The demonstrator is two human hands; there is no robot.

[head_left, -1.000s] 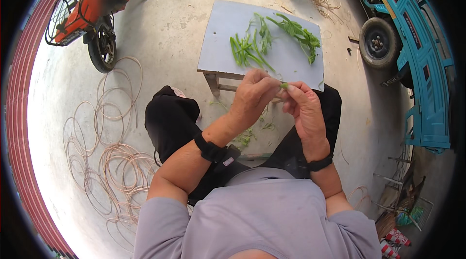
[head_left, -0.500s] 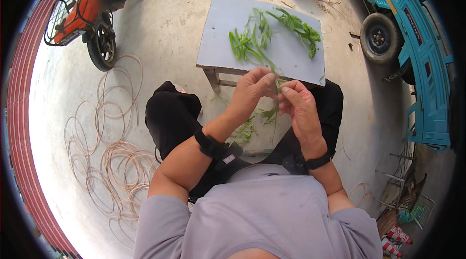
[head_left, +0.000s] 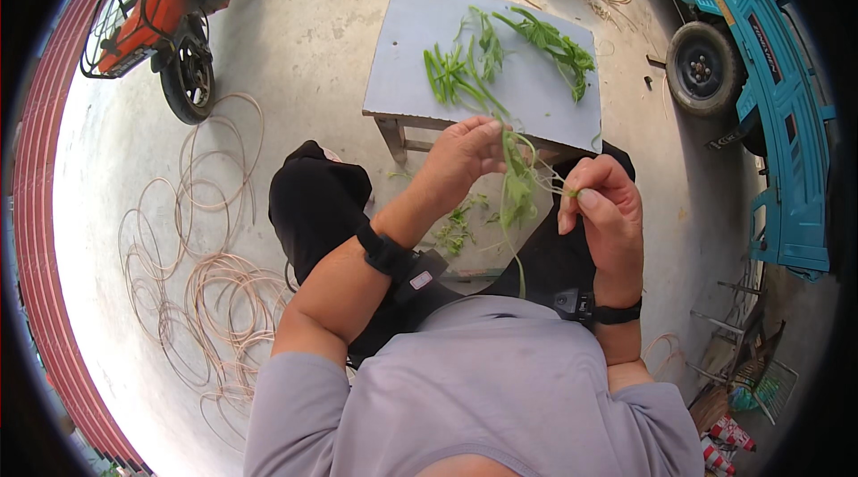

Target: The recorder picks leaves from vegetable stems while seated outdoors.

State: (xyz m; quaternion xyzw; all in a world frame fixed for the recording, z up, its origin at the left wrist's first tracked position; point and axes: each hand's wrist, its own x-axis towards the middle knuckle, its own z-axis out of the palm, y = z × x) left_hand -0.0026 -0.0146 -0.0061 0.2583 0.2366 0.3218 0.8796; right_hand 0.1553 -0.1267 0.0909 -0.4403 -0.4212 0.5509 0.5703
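Note:
My left hand [head_left: 463, 157] pinches a green leafy vine shoot [head_left: 516, 186] near the front edge of the low table. The shoot's leaf and a long thin stem hang down between my knees. To its right, my right hand [head_left: 608, 209] is closed, thumb against fingers, on a thin tendril strand [head_left: 552, 185] stretched out from the shoot. On the grey tabletop [head_left: 402, 75] lie a small pile of cut green stems [head_left: 447, 79], a paler leafy shoot [head_left: 489, 46] and a bunch of leafy greens [head_left: 559, 46].
Green scraps [head_left: 456, 231] lie on the floor between my feet. Coils of thin cane or wire [head_left: 232, 298] spread over the floor at left. A red scooter [head_left: 170, 21] stands far left, a blue three-wheeled cart [head_left: 778, 110] at right. A metal rack [head_left: 751, 356] is at lower right.
My right hand has moved right and toward me, away from my left hand, drawing a thin strand out. My left hand has shifted slightly left, and the leaf now shows between the hands.

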